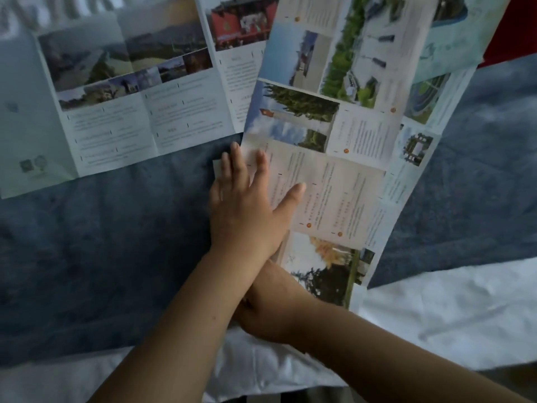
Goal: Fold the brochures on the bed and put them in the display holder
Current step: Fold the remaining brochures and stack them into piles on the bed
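Print matter on the bed cover [87, 257]: a long brochure [343, 181] overlaps a second open brochure [116, 106]. The left hand [250, 210] presses flat on it, fingers straight. The right hand [261, 309] lies half hidden under the left forearm, its grip indeterminable. All text is too blurred to read.

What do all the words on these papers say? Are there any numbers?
Nothing here can be read.
Long brochure under the left hand: columns of small print, too blurred.
Wide brochure on the left: headings and paragraphs, too blurred.
Square codes at its corner: too small.
Red banner photo at the top: lettering blurred.
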Available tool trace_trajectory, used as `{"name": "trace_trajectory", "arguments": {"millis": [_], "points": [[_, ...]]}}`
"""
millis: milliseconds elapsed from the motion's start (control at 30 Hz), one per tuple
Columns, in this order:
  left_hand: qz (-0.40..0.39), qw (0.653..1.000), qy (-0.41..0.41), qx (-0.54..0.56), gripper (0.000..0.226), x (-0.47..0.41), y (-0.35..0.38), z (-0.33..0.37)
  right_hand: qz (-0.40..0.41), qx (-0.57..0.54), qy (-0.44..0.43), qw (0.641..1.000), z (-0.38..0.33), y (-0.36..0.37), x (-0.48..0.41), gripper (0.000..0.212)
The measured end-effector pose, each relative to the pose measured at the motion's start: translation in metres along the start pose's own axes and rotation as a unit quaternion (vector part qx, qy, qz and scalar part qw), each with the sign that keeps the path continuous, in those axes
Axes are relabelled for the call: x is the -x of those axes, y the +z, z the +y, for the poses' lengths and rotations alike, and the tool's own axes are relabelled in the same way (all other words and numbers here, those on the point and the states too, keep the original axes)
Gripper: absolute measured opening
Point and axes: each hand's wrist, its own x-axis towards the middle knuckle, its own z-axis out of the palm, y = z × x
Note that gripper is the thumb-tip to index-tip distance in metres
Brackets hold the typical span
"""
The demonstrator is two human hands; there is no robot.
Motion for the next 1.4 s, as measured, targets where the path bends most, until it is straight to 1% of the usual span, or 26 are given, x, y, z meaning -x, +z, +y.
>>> {"name": "trace_trajectory", "arguments": {"millis": [67,100,167,200,267,300,333,400,467,567,667,733,800,867,967,1067,1133,1200,1300,1400], "points": [[0.015,0.999,0.009,-0.035,0.091,-0.010,0.002,-0.005,-0.071,0.037,-0.016,0.997,0.003,-0.011,-0.001,0.010],[0.029,0.999,0.013,-0.041,0.093,-0.014,0.003,-0.008,-0.083,0.076,-0.027,0.993,0.006,-0.018,0.000,0.014],[0.055,0.997,0.024,-0.050,0.096,-0.021,0.005,-0.013,-0.055,0.180,-0.060,0.980,0.016,-0.034,0.003,0.023],[0.060,0.996,0.029,-0.051,0.096,-0.023,0.006,-0.015,-0.035,0.223,-0.063,0.972,0.023,-0.044,0.005,0.030],[0.060,0.996,0.039,-0.051,0.094,-0.027,0.007,-0.018,-0.011,0.277,-0.042,0.960,0.037,-0.067,0.010,0.047],[0.062,0.996,0.046,-0.052,0.091,-0.028,0.006,-0.021,-0.004,0.297,-0.036,0.954,0.045,-0.080,0.012,0.051],[0.067,0.995,0.056,-0.053,0.089,-0.029,0.006,-0.023,0.002,0.315,-0.036,0.948,0.052,-0.092,0.014,0.052],[0.080,0.993,0.076,-0.044,0.085,-0.028,0.005,-0.027,0.013,0.337,-0.042,0.940,0.062,-0.112,0.013,0.048],[0.073,0.993,0.084,-0.029,0.086,-0.026,0.004,-0.030,0.047,0.357,-0.034,0.932,0.066,-0.124,0.006,0.042],[0.050,0.994,0.091,-0.041,0.089,-0.025,-0.001,-0.036,0.077,0.382,0.035,0.920,0.063,-0.139,-0.016,0.051],[0.040,0.987,0.128,-0.083,0.083,-0.030,-0.012,-0.053,0.082,0.395,0.109,0.908,0.058,-0.136,-0.032,0.062],[0.060,0.980,0.154,-0.114,0.080,-0.036,-0.023,-0.072,0.087,0.388,0.148,0.906,0.046,-0.114,-0.034,0.066],[0.105,0.972,0.163,-0.133,0.078,-0.042,-0.035,-0.094,0.084,0.363,0.165,0.913,0.030,-0.083,-0.032,0.066],[0.130,0.974,0.125,-0.136,0.077,-0.047,-0.044,-0.114,0.053,0.340,0.147,0.927,0.016,-0.051,-0.028,0.065],[0.155,0.982,0.025,-0.105,0.077,-0.043,-0.045,-0.138,0.012,0.341,0.100,0.935,0.005,-0.006,-0.025,0.065],[0.187,0.979,-0.015,-0.079,0.069,-0.025,-0.034,-0.161,0.019,0.341,0.085,0.936,-0.003,0.022,-0.033,0.061],[0.184,0.980,-0.053,-0.061,0.064,-0.007,-0.025,-0.181,0.021,0.340,0.076,0.937,-0.006,0.024,-0.042,0.059],[0.179,0.979,-0.082,-0.056,0.063,0.014,-0.016,-0.201,0.015,0.350,0.066,0.934,-0.005,0.021,-0.049,0.057],[0.192,0.971,-0.131,-0.055,0.070,0.040,-0.011,-0.231,0.006,0.374,0.050,0.926,-0.002,0.015,-0.054,0.057],[0.204,0.958,-0.198,-0.026,0.085,0.055,-0.014,-0.256,0.002,0.404,0.048,0.913,0.001,0.017,-0.055,0.058]]}}
